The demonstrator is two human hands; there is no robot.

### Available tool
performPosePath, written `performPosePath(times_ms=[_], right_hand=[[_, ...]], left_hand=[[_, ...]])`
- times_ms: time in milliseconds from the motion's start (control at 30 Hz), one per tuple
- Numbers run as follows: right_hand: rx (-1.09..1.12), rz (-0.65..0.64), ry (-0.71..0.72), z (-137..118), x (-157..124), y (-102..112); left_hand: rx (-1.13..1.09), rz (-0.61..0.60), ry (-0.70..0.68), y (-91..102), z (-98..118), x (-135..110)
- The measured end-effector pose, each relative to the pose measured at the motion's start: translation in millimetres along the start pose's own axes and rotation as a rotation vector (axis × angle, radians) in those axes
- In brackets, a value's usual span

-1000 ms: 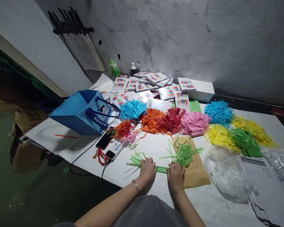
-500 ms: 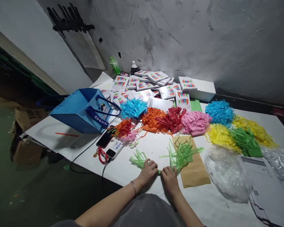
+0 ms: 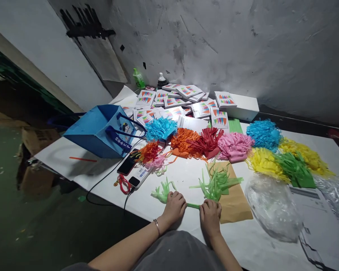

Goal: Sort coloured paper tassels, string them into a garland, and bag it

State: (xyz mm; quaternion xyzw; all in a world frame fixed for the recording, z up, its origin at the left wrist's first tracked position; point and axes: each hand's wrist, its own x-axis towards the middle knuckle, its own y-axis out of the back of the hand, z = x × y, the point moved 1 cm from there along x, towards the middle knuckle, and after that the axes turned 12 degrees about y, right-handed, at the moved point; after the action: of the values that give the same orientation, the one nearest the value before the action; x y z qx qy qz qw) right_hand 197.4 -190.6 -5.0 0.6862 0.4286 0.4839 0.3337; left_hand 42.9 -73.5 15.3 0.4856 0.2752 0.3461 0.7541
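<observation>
Head view: left hand (image 3: 175,207) and right hand (image 3: 210,213) both grasp a green strip (image 3: 193,206), fingers curled over it, on the near side of the table (image 3: 183,175). Uneven pulling could tear its thin middle; loose strands could tangle. Fingertips are hidden, and I cannot tell whether the right fringe (image 3: 214,187), partly over brown paper (image 3: 235,211), is one piece.

Lt grn strip (image 3: 193,206); brn paper (image 3: 235,209); blue bag (image 3: 94,137), dk-blue handles (image 3: 131,134).
</observation>
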Motion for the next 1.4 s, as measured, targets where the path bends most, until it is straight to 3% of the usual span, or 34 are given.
performPosePath(times_ms=[100, 233, 500, 733, 967, 1233, 1400], right_hand=[[-0.020, 0.018, -0.032, -3.1, 3.7, -2.3], [0.031, -0.026, 0.130, -6.3, 1.4, -11.3], [0.023, -0.043, 0.197, -7.4, 3.3, -19.4], [0.038, -0.055, 0.278, -8.3, 3.2, -24.1], [0.039, -0.021, 0.112, 3.3, -17.0, -2.8], [0.001, 0.015, -0.081, -6.6, -7.1, -1.6], [0.016, -0.022, 0.002, -8.8, -8.9, -2.3]], left_hand=[[0.015, 0.028, 0.107, -2.6, 4.6, 4.4], [0.019, 0.027, 0.112, -4.0, 5.4, 7.7], [0.054, 0.038, -0.256, -9.7, -1.7, 4.6], [0.042, 0.008, -0.300, -19.1, -4.7, 10.6], [0.035, -0.025, -0.225, -7.2, 2.1, 3.0], [0.122, 0.001, -0.045, -8.5, 21.1, 6.4], [0.137, -0.056, -0.186, -6.0, 18.1, 9.1]])
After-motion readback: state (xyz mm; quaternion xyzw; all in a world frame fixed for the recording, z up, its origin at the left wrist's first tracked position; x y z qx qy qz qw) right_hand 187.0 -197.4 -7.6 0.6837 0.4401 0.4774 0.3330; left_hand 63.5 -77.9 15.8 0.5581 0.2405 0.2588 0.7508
